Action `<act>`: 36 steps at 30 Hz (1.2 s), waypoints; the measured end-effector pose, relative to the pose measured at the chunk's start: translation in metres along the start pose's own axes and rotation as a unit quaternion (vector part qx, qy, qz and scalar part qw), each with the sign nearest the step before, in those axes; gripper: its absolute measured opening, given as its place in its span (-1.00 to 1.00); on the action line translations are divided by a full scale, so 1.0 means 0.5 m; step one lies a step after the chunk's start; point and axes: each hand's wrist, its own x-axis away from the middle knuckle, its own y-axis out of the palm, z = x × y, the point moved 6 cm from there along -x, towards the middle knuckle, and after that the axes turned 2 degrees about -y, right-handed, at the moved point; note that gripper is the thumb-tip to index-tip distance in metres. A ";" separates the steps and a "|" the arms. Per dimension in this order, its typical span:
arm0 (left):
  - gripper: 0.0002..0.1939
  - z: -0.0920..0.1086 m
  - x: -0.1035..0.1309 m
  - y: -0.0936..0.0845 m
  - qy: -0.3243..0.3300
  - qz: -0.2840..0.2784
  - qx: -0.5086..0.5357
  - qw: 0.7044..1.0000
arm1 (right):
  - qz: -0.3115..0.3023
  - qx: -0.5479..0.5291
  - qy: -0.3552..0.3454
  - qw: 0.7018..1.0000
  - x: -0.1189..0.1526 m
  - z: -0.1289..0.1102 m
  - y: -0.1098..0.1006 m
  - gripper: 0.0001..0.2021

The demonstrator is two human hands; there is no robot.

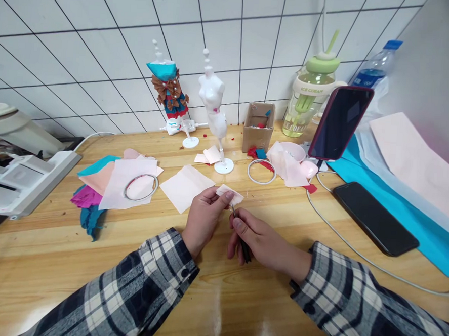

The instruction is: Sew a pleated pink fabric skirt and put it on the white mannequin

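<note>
Your left hand [203, 218] pinches the small pale-pink swatch [237, 195] in its fingers [209, 193], at 11 o'clock from your right hand [254, 234], which grips a slim, dark-handled tool [246, 250] pointed at the swatch.

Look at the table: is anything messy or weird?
Yes, a bit: tiny red scraps lie scattered on the shiny light-brown wooden table, left of the brown cardboard box, as if spilled. The dark teal fabric piece on the left looks odd too: its edge is ragged.
</note>
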 end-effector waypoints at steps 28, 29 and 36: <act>-0.72 -0.005 -0.003 0.000 -0.004 -0.008 0.008 1.000 | 0.011 0.022 -0.019 1.000 -0.001 -0.002 0.000 -0.63; -0.72 -0.004 -0.003 0.000 -0.004 -0.007 0.005 1.000 | 0.010 0.022 -0.019 1.000 -0.001 -0.003 0.001 -0.63; -0.76 -0.009 -0.007 -0.001 -0.004 -0.025 0.034 0.999 | -0.029 0.041 0.010 0.999 0.006 -0.006 -0.008 -0.61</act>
